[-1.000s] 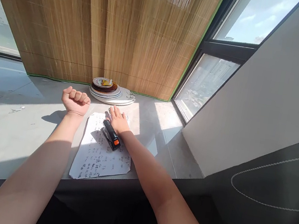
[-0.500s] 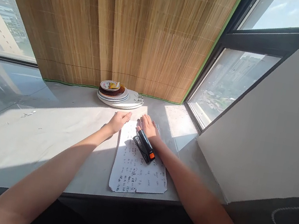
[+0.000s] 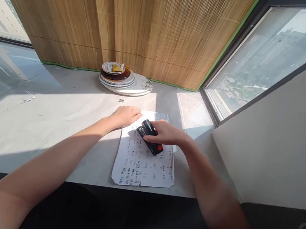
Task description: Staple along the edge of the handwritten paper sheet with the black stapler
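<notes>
The left arm reaches in from the lower left, its forearm slanting up to the right, and the left hand (image 3: 127,116) lies palm down at the top left corner of the handwritten paper (image 3: 132,166), fingers together and pointing right; whether it pinches the paper cannot be told. The right arm comes from the lower right, bent at the elbow, and the right hand (image 3: 167,133) points left, grasping the stapler (image 3: 154,149) with its thumb along the near side. There is one stapler, black with one orange patch, lying slantwise over the upper middle of the paper; how many sheets make up the paper is unclear. Beyond the hands is one stack of plates (image 3: 142,87): one small patterned plate, one brown one, and several pale ones, too overlapped to count, with one yellow packet (image 3: 117,68) on top. One small grey strip (image 3: 121,100) lies between the stack and the left hand. The paper's lower edge sits near the front edge of the ledge (image 3: 84,165). The ledge stretches widely leftward, with pale scraps (image 3: 29,99) well apart from the hands; rightward, a narrower strip reaches the white wall (image 3: 278,144).
</notes>
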{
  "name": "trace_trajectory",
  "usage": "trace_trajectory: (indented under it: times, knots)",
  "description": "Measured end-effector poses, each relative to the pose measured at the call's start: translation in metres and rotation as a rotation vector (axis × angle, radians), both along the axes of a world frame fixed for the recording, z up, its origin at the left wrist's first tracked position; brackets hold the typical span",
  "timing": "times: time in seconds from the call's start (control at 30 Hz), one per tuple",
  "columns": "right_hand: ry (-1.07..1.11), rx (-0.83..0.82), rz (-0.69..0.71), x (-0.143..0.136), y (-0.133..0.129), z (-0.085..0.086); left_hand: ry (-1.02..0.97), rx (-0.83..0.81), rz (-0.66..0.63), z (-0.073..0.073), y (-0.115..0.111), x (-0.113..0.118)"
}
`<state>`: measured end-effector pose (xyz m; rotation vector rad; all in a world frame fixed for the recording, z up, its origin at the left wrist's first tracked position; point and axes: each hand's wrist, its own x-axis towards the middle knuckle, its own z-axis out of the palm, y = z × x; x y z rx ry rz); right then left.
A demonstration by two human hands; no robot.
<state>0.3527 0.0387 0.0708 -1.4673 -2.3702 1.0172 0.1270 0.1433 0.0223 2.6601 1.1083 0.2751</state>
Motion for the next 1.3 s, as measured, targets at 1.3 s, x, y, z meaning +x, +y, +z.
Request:
trace_trajectory:
  times: [1.3]
  knots:
    - [0.476, -0.358, 0.053, 0.073, 0.034, -0.024, -0.648, -0.443, 0.071, -0.014, 0.02, -0.002]
